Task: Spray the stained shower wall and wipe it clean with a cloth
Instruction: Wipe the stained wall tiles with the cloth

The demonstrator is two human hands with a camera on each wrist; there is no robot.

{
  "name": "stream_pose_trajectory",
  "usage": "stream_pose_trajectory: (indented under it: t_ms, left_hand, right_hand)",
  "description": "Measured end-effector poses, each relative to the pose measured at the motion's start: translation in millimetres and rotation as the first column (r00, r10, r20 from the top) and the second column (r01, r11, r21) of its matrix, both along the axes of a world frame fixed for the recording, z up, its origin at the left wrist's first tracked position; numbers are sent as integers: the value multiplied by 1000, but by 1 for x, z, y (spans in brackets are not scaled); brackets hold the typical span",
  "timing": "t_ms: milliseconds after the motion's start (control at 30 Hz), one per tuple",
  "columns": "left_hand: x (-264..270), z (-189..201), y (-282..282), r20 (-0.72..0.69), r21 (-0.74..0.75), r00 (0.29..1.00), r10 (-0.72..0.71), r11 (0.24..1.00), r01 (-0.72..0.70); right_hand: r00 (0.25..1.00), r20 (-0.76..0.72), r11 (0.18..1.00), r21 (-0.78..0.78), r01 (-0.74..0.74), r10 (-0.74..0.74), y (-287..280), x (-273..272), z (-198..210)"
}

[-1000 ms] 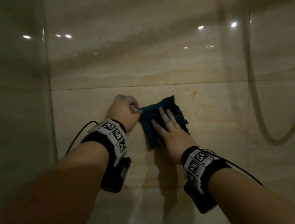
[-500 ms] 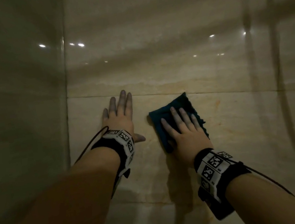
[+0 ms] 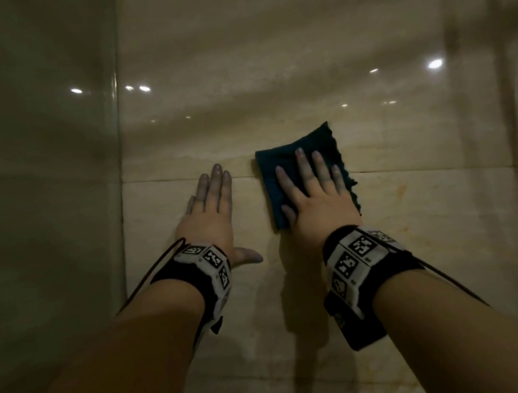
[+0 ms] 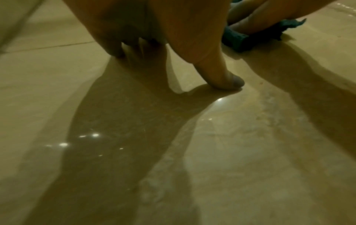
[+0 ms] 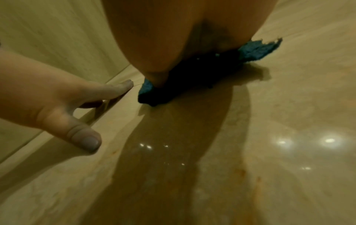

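Cloth point(image 3: 301, 172) is the reference: dark teal, folded to a rough rectangle, flat against the shower wall point(image 3: 259, 42), straddling the horizontal grout line between two beige tiles.

Right hand point(image 3: 316, 200) is directly on top of the cloth, palm down, fingers point(image 3: 303, 168) straight and spread, pressing it to the wall. No curl round the fabric, so it's a flat press, not a grip. Fingertips stop short of the cloth's top edge; heel of the palm covers its lower part. Frayed right edge of the cloth point(image 5: 256, 50) sticks out past the hand in the right wrist view, and a corner point(image 4: 237, 41) shows in the left wrist view.

Left hand point(image 3: 210, 218) is just left of the cloth, not touching it, a strip of bare tile between them. Also flat on the wall, fingers straight and extended upward, thumb point(image 5: 84, 137) splayed out toward the cloth side and below it. Holds nothing. Left wrist view shows one fingertip point(image 4: 231, 82) in contact with the tile.

Orange-brown stain streaks point(image 3: 400, 189) on the wall right of the cloth and lower down, also visible in the right wrist view point(image 5: 256, 187). Wall corner point(image 3: 123, 171) is left of the cloth, beyond the left hand. A hose-like shape point(image 3: 517, 153) on the wall is well right of the cloth; too dim to tell if it is the thing or a reflection.
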State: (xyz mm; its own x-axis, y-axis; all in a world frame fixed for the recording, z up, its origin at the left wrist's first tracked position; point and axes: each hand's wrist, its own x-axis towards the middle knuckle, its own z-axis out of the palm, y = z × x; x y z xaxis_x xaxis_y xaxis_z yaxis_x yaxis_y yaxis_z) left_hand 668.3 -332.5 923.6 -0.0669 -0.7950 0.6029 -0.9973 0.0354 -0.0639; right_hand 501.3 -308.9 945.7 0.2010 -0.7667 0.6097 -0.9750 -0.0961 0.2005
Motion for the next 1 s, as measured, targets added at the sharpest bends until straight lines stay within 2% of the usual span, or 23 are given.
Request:
stream_pose_trajectory:
  t_ms: [200, 300, 400, 533, 633, 767, 867, 1000]
  left_hand:
    - [21, -1, 6, 131, -4, 991, 14, 1000, -13]
    - [25, -3, 5, 146, -2, 988, 44, 999, -44]
    - [24, -2, 5, 111, 6, 993, 48, 999, -49]
    - [26, -3, 3, 69, 12, 993, 93, 995, -94]
    - [30, -8, 1, -15, 16, 992, 127, 992, -127]
    - [36, -15, -2, -93, 29, 989, 119, 993, -116]
    - [38, -19, -3, -123, 43, 988, 93, 995, -88]
    - [40, -20, -4, -79, 34, 993, 91, 996, -88]
  right_hand:
    - [993, -100, 997, 48, -58, 63, 1, 6, -45]
    - [990, -122, 995, 77, -59, 68, 2, 3, -63]
    - [992, -109, 996, 72, -57, 65, 2, 1, -54]
    - [999, -27, 998, 61, -26, 28, 2, 12, -21]
    - [1000, 27, 998, 65, -5, 3, 1, 26, -10]
    - [999, 38, 999, 53, -12, 10, -3, 35, -15]
    - [998, -25, 998, 18, -61, 62, -5, 35, -32]
    - [986, -127, 993, 49, -105, 111, -6, 40, -69]
